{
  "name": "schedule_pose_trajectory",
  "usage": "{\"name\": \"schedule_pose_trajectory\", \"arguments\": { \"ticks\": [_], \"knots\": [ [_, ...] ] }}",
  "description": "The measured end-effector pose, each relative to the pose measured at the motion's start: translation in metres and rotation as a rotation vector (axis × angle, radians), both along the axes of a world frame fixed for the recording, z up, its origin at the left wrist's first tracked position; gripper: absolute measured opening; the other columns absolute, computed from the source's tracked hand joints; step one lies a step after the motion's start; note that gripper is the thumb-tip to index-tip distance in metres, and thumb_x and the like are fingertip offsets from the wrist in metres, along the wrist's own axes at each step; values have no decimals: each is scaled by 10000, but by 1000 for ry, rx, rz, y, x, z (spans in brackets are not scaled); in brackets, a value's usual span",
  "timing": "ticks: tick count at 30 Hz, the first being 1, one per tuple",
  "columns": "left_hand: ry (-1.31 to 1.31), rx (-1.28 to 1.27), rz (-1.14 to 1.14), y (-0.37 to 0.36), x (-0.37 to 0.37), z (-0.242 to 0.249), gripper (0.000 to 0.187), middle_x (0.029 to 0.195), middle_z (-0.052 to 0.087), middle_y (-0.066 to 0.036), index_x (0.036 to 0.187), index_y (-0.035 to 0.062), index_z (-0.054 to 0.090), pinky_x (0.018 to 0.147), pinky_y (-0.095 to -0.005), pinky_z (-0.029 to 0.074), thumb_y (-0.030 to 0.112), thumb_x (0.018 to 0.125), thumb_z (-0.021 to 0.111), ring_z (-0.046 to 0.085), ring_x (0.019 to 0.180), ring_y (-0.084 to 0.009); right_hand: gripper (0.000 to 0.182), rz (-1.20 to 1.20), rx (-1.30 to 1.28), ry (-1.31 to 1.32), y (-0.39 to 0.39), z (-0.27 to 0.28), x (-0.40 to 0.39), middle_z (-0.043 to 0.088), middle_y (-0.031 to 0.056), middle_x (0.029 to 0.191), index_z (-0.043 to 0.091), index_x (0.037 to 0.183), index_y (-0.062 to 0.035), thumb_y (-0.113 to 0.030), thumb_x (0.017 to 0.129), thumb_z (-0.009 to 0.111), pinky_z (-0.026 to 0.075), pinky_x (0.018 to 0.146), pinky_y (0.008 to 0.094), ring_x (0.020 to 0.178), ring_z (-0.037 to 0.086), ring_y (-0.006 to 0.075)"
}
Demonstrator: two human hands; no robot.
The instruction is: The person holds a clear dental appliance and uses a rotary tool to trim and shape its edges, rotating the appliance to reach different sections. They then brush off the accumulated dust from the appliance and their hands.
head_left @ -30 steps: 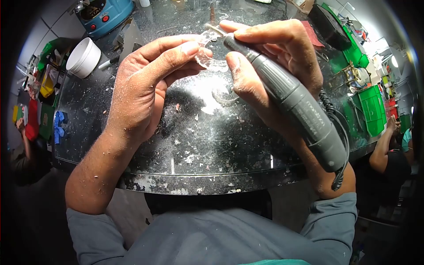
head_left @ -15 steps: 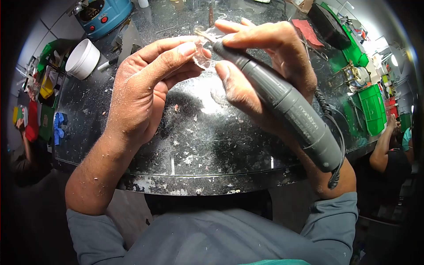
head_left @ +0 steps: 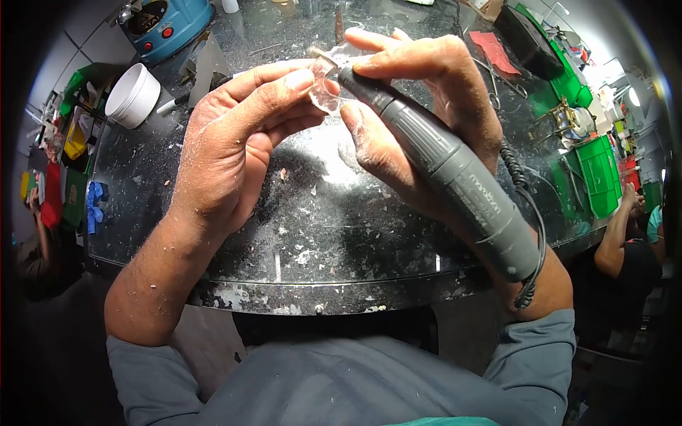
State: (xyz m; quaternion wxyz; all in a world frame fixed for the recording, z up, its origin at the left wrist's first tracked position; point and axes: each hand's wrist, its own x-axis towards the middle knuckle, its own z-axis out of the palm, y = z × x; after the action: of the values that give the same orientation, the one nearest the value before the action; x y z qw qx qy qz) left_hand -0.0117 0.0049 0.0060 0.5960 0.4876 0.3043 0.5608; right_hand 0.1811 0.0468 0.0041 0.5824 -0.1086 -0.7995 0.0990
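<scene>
Over the middle of the bench, my left hand (head_left: 238,135) pinches a small clear plastic piece (head_left: 323,89) with a curved, scalloped edge, possibly a dental appliance. Wrapped in my right hand (head_left: 433,92) is a dark grey rotary handpiece (head_left: 462,170), its body slanting down to the right with a coiled cord at the rear end. The handpiece's bur (head_left: 320,55) lies at the upper side of the clear piece; whether it touches is hard to tell. Fine pale dust coats my left hand and forearm.
Pale shavings litter the black bench top (head_left: 320,241). At the left stand a white tub (head_left: 133,96) and a blue machine (head_left: 167,28). On the right are a red sheet (head_left: 495,52), scissors (head_left: 497,82), a metal articulator-like device (head_left: 574,122) and a green bin (head_left: 598,174). Other people's arms show at both sides.
My right hand and the handpiece have shifted slightly left, and the handpiece's rear end has swung left and a little down. My left hand stays almost still with the clear piece.
</scene>
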Motion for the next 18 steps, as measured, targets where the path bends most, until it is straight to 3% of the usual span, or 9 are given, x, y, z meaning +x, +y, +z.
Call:
{"name": "schedule_pose_trajectory", "arguments": {
  "ticks": [7, 9, 11, 14, 18],
  "knots": [
    [-2, -9, -1, 0, 0, 0, 339, 1120, 639, -135, 1197, -47, 558, 986, -343, 444, 156, 926, 578, 617, 1048, -192, 354, 84, -11, 72, 5, -6, -3, 589, 87, 879, 596, 971, 4, -56, 679, 786, 511, 857, 318, 813, 640, 178],
    [-52, -9, 25, -1, 2, -1, 294, 1054, 660, -131, 1146, -51, 599, 963, -346, 477, 150, 933, 572, 633, 1013, -187, 352, 76, -48, 101, 3, -5, -2, 589, 84, 874, 595, 969, 4, -61, 681, 787, 504, 891, 335, 804, 639, 174],
    [-65, -15, 16, 0, 1, -2, 295, 1053, 661, -130, 1147, -51, 598, 965, -345, 475, 152, 934, 572, 633, 1016, -187, 334, 163, -26, -84, 1, 0, 4, 557, 107, 975, 550, 1055, 43, 60, 749, 684, 443, 1009, 496, 1020, 603, 240],
    [-74, -11, 6, 0, 3, -1, 295, 1046, 663, -127, 1148, -49, 598, 966, -341, 474, 156, 937, 572, 632, 1012, -184, 346, 178, -103, -7, 0, -2, 3, 550, 108, 994, 542, 1066, 43, 56, 751, 684, 439, 1013, 493, 1010, 604, 233],
    [-51, -2, 32, 1, 2, -3, 291, 1029, 664, -121, 1151, -41, 600, 955, -335, 476, 157, 941, 570, 632, 994, -177, 347, 186, -18, -86, 4, -2, 2, 544, 108, 1018, 535, 1073, 40, 50, 759, 681, 435, 1017, 483, 1019, 604, 250]
  ]
}}
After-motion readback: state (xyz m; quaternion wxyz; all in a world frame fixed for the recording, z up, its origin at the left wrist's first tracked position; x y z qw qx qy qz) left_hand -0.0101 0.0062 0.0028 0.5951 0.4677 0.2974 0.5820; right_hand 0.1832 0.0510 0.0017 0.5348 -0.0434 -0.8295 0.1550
